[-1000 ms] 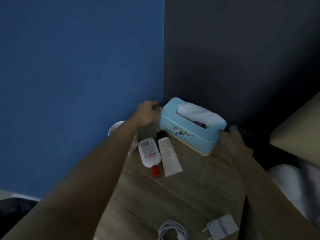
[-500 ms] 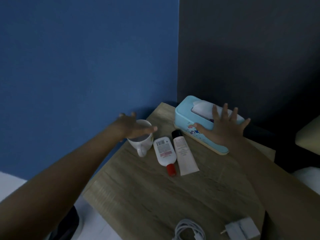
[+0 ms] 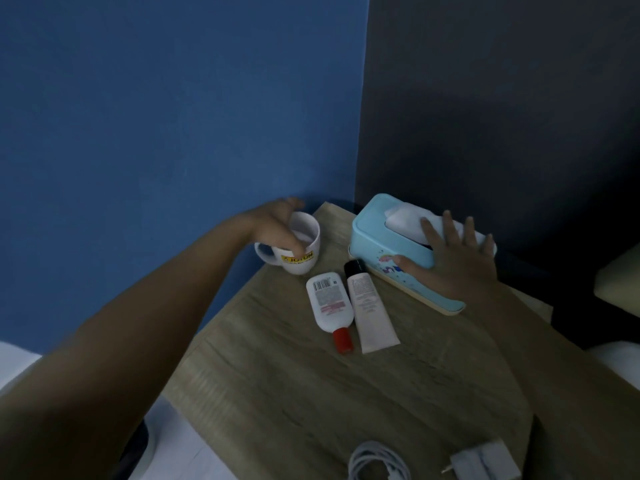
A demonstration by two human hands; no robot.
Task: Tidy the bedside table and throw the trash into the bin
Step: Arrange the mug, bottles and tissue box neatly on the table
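The wood-grain counter (image 3: 346,393) sits in a corner where a blue wall (image 3: 173,98) meets a darker grey one (image 3: 502,98). At its far left edge stands a white mug (image 3: 298,247) with a yellow label, tilted a little, its handle pointing left; the left hand (image 3: 273,226) comes over the rim from above, fingers (image 3: 294,245) curled and clamped on the rim, with a fingertip down the mug's outer side by the label. Just right of the mug two toiletries lie flat side by side, touching: a white bottle (image 3: 329,303) with a red cap toward the viewer, and a pale pink tube (image 3: 370,306) with a black cap toward the wall. Behind them, set at an angle, is a light blue tissue box (image 3: 377,230) of smooth plastic with rounded corners, a cream base and a small cartoon print on its side; white tissue (image 3: 405,220) bulges from the slot on top. The right hand (image 3: 453,258) lies flat on the box, fingers spread apart and gripping nothing, hiding much of the lid and the front face. At the near edge a coiled white cable (image 3: 377,462) and a white charger plug (image 3: 485,462) are cut off by the frame. The print on the bottle and tube is too small to read. A pale cushion-like edge (image 3: 620,282) shows at the right, mostly out of view.
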